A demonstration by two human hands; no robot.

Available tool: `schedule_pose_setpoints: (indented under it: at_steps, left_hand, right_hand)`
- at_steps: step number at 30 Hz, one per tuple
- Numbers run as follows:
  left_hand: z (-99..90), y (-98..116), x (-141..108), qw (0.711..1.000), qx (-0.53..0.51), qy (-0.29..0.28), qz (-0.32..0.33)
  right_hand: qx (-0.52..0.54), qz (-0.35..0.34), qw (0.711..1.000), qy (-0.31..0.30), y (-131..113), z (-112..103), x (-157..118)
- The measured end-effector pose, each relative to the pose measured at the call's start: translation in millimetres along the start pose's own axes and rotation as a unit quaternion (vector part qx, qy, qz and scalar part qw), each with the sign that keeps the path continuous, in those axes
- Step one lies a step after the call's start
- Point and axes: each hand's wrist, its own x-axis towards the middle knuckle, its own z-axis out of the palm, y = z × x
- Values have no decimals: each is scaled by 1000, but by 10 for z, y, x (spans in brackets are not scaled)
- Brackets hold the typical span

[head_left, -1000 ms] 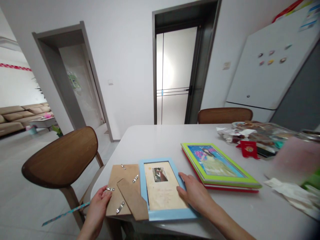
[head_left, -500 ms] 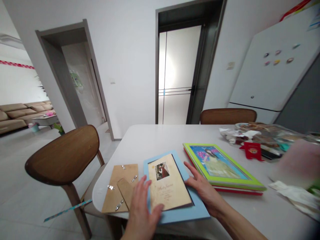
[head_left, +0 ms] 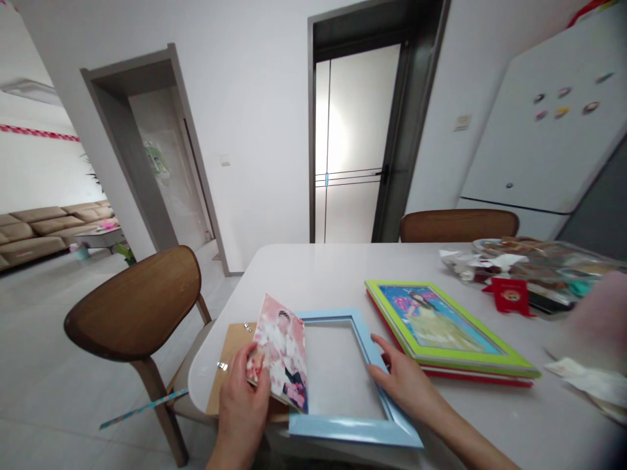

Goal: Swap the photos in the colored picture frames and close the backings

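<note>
My left hand grips a photo card by its left side, thumb on its front. The card has a pinkish picture of people and is tilted up, covering part of the left rail of a light blue picture frame. My right hand holds that frame's right rail. The frame lies flat on the table, with a pale surface showing through its opening. Under my left hand and the card is a brown backing board with metal clips, partly hidden.
A lime-green picture frame with a princess picture lies stacked on a red one at the right. Beyond are a red card, plastic-wrapped items and crumpled tissue. A wooden chair stands left of the white table.
The beige printed sheet that lay in the blue frame is out of it. My left hand has moved left, now with the photo card raised. The frame's opening is uncovered.
</note>
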Motion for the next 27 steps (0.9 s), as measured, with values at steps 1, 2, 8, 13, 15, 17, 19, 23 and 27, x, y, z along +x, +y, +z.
schedule_pose_setpoints:
  at_steps: [1, 2, 8, 13, 15, 17, 19, 23, 27]
  left_hand:
    - [-22, -102, -36, 1000, 16, -15, -10]
    - [-34, -191, -79, 999, 32, -31, -18]
    - [-6, -395, -248, 986, 141, -86, 1]
    - [2, -403, -231, 978, 183, -85, 43]
    - [2, -417, -225, 979, 183, -76, 54]
    - [7, -426, -226, 980, 177, -64, 66]
    - [22, -418, -233, 981, 164, -57, 83]
    - [74, -346, -271, 981, 121, -84, 126]
    - [143, -246, -330, 972, 86, -143, 164]
  right_hand:
    - [-21, -7, 1000, -2, 35, 27, 3]
    - [-38, -15, 999, -2, 61, 50, 3]
    - [-116, -83, 989, 36, 150, 120, -19]
    - [-140, -101, 984, 47, 185, 121, -43]
    - [-132, -114, 982, 69, 142, 106, -53]
    - [-102, -138, 980, 99, 49, 101, -68]
    - [-35, -155, 983, 95, -86, 133, -85]
    - [160, -91, 982, -33, -374, 365, -93]
    - [315, -12, 941, -126, -586, 661, -21]
